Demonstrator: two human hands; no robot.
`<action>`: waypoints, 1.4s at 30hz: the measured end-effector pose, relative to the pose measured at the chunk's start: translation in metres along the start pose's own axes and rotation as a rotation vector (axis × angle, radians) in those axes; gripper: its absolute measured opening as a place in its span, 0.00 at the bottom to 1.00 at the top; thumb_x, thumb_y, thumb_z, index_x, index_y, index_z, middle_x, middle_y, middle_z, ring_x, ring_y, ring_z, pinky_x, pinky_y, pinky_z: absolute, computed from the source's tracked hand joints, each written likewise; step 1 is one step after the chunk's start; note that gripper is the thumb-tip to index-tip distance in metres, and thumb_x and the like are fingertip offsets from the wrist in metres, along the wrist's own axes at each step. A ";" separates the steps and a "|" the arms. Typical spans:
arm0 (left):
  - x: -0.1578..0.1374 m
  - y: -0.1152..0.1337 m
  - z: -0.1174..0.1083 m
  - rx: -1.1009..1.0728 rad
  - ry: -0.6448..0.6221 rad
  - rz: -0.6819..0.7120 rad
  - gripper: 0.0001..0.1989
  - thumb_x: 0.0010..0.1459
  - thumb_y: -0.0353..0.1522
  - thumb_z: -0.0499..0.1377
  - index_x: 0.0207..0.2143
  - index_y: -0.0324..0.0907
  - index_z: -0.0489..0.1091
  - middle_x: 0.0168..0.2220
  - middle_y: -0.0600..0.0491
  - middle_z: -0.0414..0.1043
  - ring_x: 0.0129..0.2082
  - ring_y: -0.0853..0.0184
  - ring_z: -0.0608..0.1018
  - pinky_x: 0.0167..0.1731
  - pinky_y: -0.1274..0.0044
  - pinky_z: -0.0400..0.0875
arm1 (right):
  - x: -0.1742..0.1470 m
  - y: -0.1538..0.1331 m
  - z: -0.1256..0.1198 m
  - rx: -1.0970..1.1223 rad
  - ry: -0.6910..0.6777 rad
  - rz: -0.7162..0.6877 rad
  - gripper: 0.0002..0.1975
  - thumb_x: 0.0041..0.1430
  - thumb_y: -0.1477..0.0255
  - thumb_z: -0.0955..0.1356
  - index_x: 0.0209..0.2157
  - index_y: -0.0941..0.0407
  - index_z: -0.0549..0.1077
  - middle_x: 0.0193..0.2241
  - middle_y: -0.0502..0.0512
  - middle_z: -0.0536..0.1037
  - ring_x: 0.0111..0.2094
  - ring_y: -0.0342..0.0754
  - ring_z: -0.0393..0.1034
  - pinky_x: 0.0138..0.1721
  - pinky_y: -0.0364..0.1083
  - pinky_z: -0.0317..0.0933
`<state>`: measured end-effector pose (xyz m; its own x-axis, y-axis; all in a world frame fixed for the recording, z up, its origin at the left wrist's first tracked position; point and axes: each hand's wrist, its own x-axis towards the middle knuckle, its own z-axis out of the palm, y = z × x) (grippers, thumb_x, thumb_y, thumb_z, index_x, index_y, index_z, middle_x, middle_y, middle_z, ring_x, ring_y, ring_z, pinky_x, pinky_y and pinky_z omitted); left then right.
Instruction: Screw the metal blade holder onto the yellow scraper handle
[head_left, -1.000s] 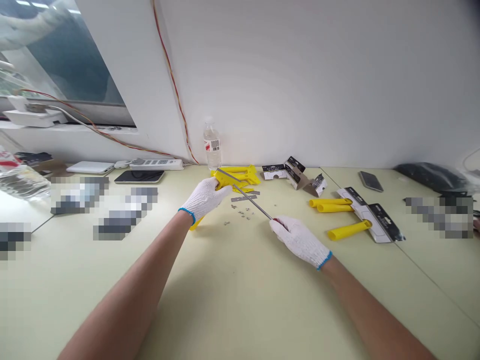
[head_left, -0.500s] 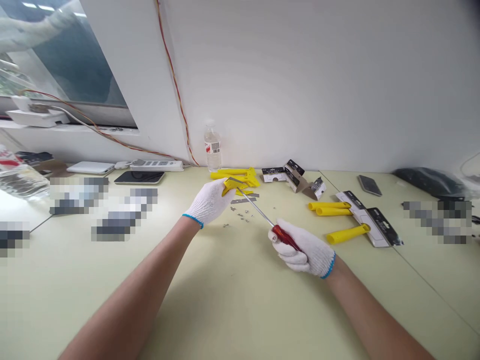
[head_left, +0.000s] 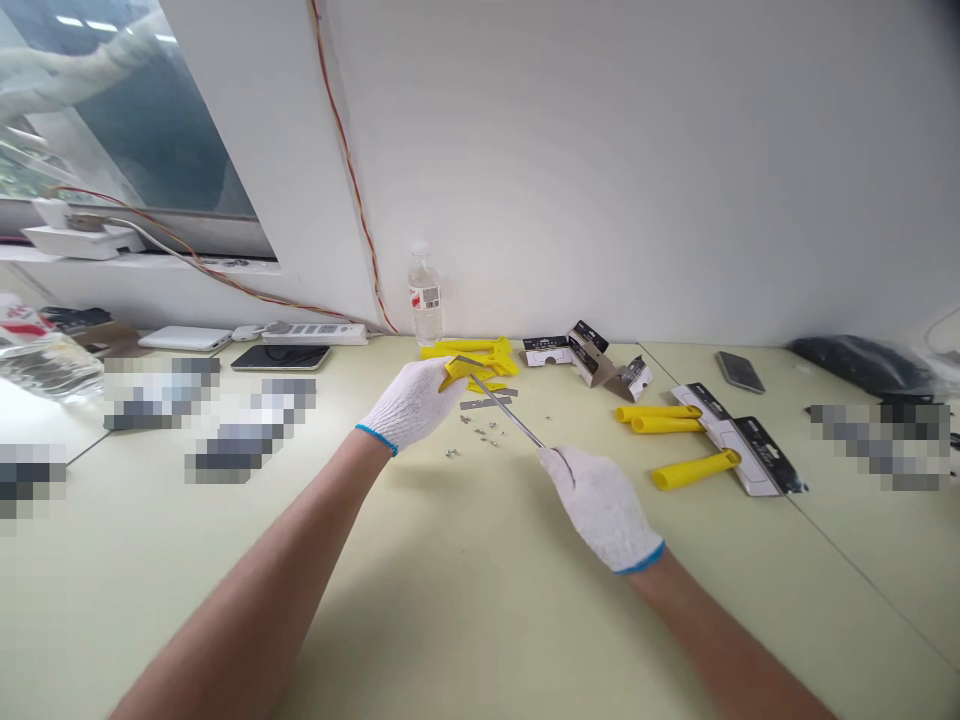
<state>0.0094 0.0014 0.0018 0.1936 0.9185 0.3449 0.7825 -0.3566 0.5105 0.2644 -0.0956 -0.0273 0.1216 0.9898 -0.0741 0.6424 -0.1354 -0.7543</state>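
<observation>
Gripping a yellow scraper head (head_left: 459, 371) above the table (head_left: 465, 580), the gloved left hand (head_left: 411, 403) covers most of it. The right hand (head_left: 600, 503) wraps a screwdriver (head_left: 504, 412), handle hidden, tip at the scraper. Tiny screws (head_left: 480, 433) beneath are hard to distinguish.

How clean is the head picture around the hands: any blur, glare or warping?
Head view: left hand and right hand sharp, soft shadows on the table; screws tiny; pixelated blocks at both sides; wide-angle bending at the edges; bright window top left.
</observation>
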 end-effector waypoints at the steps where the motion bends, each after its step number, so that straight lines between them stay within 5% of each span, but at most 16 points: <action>1: 0.000 0.001 -0.001 0.008 0.003 -0.009 0.14 0.63 0.40 0.52 0.29 0.43 0.70 0.25 0.54 0.71 0.24 0.67 0.70 0.27 0.76 0.61 | 0.000 0.000 -0.001 -0.032 0.031 -0.041 0.17 0.65 0.55 0.69 0.31 0.53 0.78 0.34 0.63 0.79 0.36 0.39 0.77 0.27 0.33 0.58; 8: 0.002 0.005 -0.006 0.010 0.046 -0.034 0.16 0.63 0.41 0.52 0.27 0.43 0.69 0.25 0.53 0.69 0.24 0.67 0.68 0.26 0.76 0.60 | -0.002 0.020 -0.023 -0.023 -0.040 0.153 0.35 0.65 0.43 0.59 0.27 0.61 0.75 0.24 0.61 0.77 0.20 0.27 0.65 0.26 0.32 0.50; 14: 0.001 0.003 -0.006 0.003 -0.004 -0.041 0.14 0.62 0.41 0.52 0.26 0.43 0.65 0.23 0.54 0.68 0.24 0.67 0.67 0.25 0.76 0.58 | -0.001 0.008 -0.002 -0.085 0.015 -0.107 0.17 0.64 0.54 0.68 0.31 0.52 0.78 0.31 0.63 0.79 0.32 0.37 0.76 0.26 0.34 0.55; 16: 0.000 0.003 -0.005 0.001 -0.025 -0.049 0.15 0.62 0.41 0.52 0.26 0.43 0.64 0.23 0.55 0.67 0.23 0.68 0.66 0.25 0.76 0.58 | 0.001 0.007 -0.003 -0.075 0.015 -0.098 0.14 0.63 0.56 0.70 0.32 0.51 0.78 0.32 0.64 0.79 0.34 0.41 0.76 0.26 0.36 0.56; 22: 0.000 0.003 -0.004 0.005 -0.039 -0.086 0.16 0.62 0.42 0.52 0.25 0.43 0.64 0.22 0.54 0.65 0.22 0.68 0.64 0.25 0.76 0.57 | 0.000 0.014 -0.016 -0.012 -0.223 0.093 0.26 0.67 0.48 0.61 0.34 0.54 0.78 0.30 0.60 0.79 0.23 0.31 0.70 0.25 0.35 0.53; 28: -0.002 0.004 -0.001 -0.024 -0.067 -0.041 0.16 0.63 0.40 0.52 0.25 0.43 0.62 0.22 0.54 0.66 0.23 0.69 0.64 0.26 0.76 0.57 | 0.005 0.011 -0.006 -0.102 -0.135 -0.110 0.21 0.63 0.49 0.65 0.31 0.51 0.76 0.31 0.61 0.79 0.31 0.41 0.75 0.24 0.38 0.57; 33: -0.003 0.006 0.001 -0.057 -0.047 -0.007 0.14 0.63 0.38 0.52 0.25 0.43 0.62 0.24 0.54 0.67 0.24 0.68 0.66 0.27 0.76 0.58 | 0.004 0.018 -0.011 -0.031 -0.211 -0.028 0.27 0.68 0.46 0.58 0.34 0.52 0.75 0.25 0.59 0.76 0.30 0.43 0.75 0.23 0.38 0.58; 39: -0.003 0.008 0.003 -0.036 -0.074 -0.027 0.15 0.63 0.39 0.52 0.25 0.43 0.63 0.23 0.53 0.67 0.24 0.67 0.65 0.27 0.75 0.58 | 0.011 0.018 -0.005 -0.078 -0.183 0.052 0.25 0.63 0.50 0.67 0.35 0.61 0.71 0.26 0.58 0.74 0.24 0.41 0.66 0.21 0.38 0.54; 42: -0.003 0.007 0.004 -0.040 -0.081 -0.006 0.14 0.63 0.39 0.52 0.25 0.43 0.64 0.24 0.53 0.68 0.25 0.67 0.67 0.28 0.75 0.59 | 0.012 0.015 -0.005 -0.058 -0.224 0.089 0.29 0.68 0.48 0.59 0.37 0.61 0.72 0.27 0.58 0.74 0.23 0.41 0.64 0.21 0.39 0.54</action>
<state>0.0170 -0.0036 0.0012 0.2380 0.9307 0.2776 0.7599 -0.3565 0.5436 0.2790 -0.0856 -0.0366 0.0126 0.9581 -0.2862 0.6800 -0.2180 -0.7000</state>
